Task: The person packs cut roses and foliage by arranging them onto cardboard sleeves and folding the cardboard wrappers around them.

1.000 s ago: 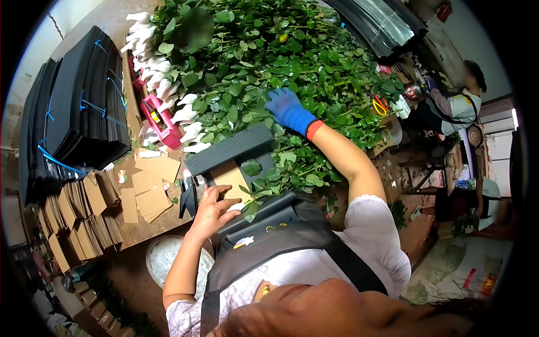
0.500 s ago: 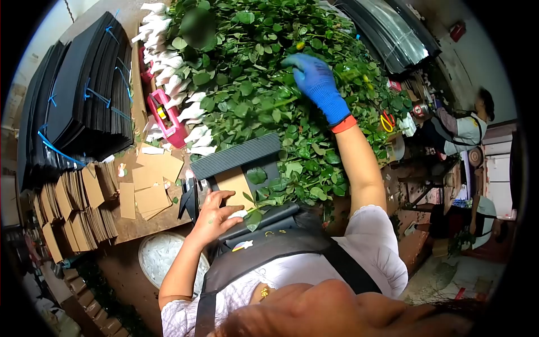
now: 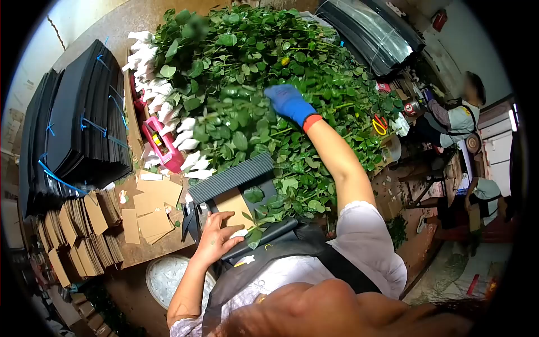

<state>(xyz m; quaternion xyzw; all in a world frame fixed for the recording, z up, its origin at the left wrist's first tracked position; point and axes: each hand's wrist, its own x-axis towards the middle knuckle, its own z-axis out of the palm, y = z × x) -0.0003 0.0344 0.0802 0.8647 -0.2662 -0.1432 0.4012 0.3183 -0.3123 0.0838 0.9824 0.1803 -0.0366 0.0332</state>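
My left hand (image 3: 218,236) is bare and sits at the near table edge, over a piece of brown cardboard (image 3: 234,206). Between its thumb and fingers is a small white-wrapped flower head (image 3: 239,233), with a leafy stem (image 3: 254,238) running to the right. My right hand (image 3: 287,102), in a blue knitted glove, reaches into the big heap of leafy rose stems (image 3: 314,84). Its fingers are blurred and partly among the leaves, so its grip is hidden. A dark ribbed strip of board (image 3: 231,177) lies between the hands.
White-wrapped flower heads (image 3: 163,109) line the heap's left side beside a pink holder (image 3: 161,147). Black sheets (image 3: 92,106) and cardboard pieces (image 3: 92,230) are stacked at left. Red-yellow scissors (image 3: 380,124) lie right. A white bucket (image 3: 168,275) stands below. Other people (image 3: 463,118) are at right.
My right hand has moved left and slightly down over the leaves, and leaves to its left are blurred with motion. My left hand keeps its place at the cardboard. The camera view has shifted slightly.
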